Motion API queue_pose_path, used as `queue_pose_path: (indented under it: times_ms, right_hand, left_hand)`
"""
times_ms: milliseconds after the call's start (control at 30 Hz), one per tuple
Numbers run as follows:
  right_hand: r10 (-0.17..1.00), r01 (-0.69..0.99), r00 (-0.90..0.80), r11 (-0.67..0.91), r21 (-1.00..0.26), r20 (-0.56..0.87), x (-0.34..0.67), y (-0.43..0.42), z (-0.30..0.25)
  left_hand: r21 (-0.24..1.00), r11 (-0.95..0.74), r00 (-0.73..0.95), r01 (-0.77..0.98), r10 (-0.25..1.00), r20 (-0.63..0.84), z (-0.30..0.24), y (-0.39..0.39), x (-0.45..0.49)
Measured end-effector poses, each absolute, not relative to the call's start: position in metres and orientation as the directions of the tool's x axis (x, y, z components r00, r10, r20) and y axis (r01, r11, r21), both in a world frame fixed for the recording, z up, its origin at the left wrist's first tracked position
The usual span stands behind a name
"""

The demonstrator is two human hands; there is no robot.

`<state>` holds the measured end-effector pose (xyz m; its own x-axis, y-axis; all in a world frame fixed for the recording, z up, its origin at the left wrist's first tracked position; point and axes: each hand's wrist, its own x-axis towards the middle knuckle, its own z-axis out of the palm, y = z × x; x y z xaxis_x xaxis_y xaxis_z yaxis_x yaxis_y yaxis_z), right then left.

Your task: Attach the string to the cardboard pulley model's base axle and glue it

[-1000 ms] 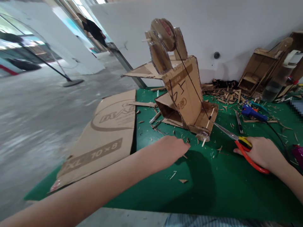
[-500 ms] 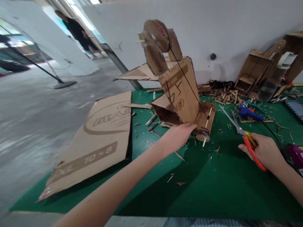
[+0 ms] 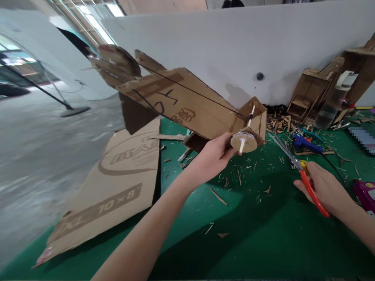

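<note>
My left hand [image 3: 215, 156] is closed on the lower end of a cardboard model [image 3: 187, 103], which leans far over to the left. A black string [image 3: 193, 91] runs along it from a cardboard wheel [image 3: 121, 58] at the upper end to a thin wooden stick [image 3: 251, 115] at the lower end. On that stick sits a round cardboard disc [image 3: 244, 142], just right of my fingers. My right hand [image 3: 324, 187] holds scissors [image 3: 307, 181] with red and yellow handles, low over the green table, blades toward the far side and slightly parted.
A flat cardboard sheet [image 3: 117, 175] lies on the green table [image 3: 263, 242] at left. Cardboard scraps [image 3: 279, 124], a blue glue gun [image 3: 307, 144], a clear bottle [image 3: 331, 105] and another cardboard model [image 3: 309, 91] are at the back right. A purple object [image 3: 365, 195] lies at the right edge.
My left hand has tipped the cardboard model from nearly upright over to the left, raising its lower end with the disc. My right hand still holds the scissors in about the same place.
</note>
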<state>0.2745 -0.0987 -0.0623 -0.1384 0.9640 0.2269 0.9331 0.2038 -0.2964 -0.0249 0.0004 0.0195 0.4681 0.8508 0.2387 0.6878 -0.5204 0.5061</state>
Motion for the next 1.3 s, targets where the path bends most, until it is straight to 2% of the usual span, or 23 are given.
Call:
queue_pose_path:
  times_ms: [267, 533, 933, 1300]
  right_hand:
    - [0.970, 0.962, -0.110, 0.158, -0.221, 0.214, 0.249, -0.093, -0.063]
    - [0.934, 0.992, -0.098, 0.120, -0.043, 0.344, 0.242, -0.087, -0.064]
    - [0.930, 0.982, -0.129, 0.168, -0.089, 0.344, 0.234, -0.078, -0.058]
    - [0.944, 0.987, -0.137, 0.156, -0.041, 0.302, 0.234, -0.076, -0.063]
  left_hand:
    - [0.516, -0.521, 0.476, 0.680, 0.849, 0.228, 0.023, 0.004, -0.023]
    - [0.525, -0.549, 0.495, 0.650, 0.831, 0.255, 0.021, 0.008, -0.024]
    - [0.512, -0.595, 0.569, 0.619, 0.789, 0.229, 0.021, 0.005, -0.024]
    - [0.521, -0.596, 0.584, 0.611, 0.783, 0.211, 0.025, 0.003, -0.023]
